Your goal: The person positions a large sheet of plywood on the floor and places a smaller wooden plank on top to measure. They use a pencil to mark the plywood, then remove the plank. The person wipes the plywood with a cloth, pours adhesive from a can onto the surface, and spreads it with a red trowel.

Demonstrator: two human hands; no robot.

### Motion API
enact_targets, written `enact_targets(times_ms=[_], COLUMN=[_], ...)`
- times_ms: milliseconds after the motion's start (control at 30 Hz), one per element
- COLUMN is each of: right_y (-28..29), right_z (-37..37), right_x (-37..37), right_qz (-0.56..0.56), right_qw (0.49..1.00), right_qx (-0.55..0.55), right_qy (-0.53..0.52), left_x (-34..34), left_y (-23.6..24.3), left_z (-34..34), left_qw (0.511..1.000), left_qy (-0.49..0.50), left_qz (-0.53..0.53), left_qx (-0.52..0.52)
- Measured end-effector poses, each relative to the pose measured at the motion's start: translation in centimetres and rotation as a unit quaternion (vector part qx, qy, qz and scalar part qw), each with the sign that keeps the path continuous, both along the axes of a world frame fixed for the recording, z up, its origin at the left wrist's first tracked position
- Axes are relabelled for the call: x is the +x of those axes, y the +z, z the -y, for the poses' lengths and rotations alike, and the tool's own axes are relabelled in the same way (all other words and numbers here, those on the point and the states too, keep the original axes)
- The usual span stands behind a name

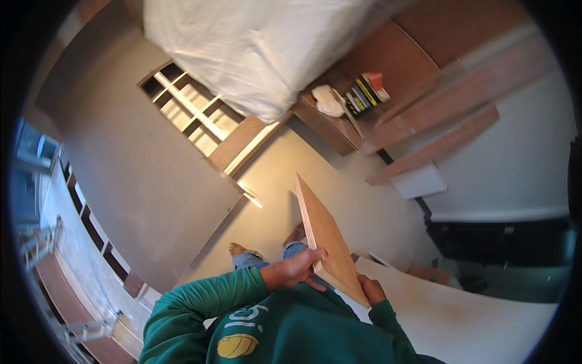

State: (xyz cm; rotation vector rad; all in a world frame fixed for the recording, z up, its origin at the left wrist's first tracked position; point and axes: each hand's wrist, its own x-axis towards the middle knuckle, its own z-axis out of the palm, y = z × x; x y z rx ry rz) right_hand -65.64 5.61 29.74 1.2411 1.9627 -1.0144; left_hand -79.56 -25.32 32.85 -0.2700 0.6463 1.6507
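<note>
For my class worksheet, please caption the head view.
Left hand and right hand hold a wooden board above the floor.

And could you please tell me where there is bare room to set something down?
The grey panel left of the gridded frame looks bare, as does the white surface right of the right hand. It is crowded on the brown surface, around the white bundle and dark box.

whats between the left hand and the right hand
In the head view, the wooden board lies between them: the left hand grips its left edge, the right hand its right side near the lower end.
</note>
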Motion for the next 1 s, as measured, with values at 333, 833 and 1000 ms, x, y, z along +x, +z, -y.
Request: enact_targets(times_ms=[333,833,1000], right_y=[-7.5,-10.4,-7.0], right_z=[-14.2,-23.6,-20.9], right_x=[2.1,-11.3,-17.0], right_qz=[0.067,0.159,0.183], right_qw=[0.933,0.941,0.942], right_qx=[-0.074,-0.016,0.006], right_qy=[0.346,0.299,0.281], left_x=[-2.9,-4.1,-4.8], left_y=[-1.1,-4.1,-1.0], left_z=[-13.7,-19.8,-17.0], left_qw=[0.988,0.997,0.991], left_qy=[-0.053,0.045,0.112], left_qz=[0.089,0.061,0.035], left_qx=[-0.112,-0.017,-0.059])
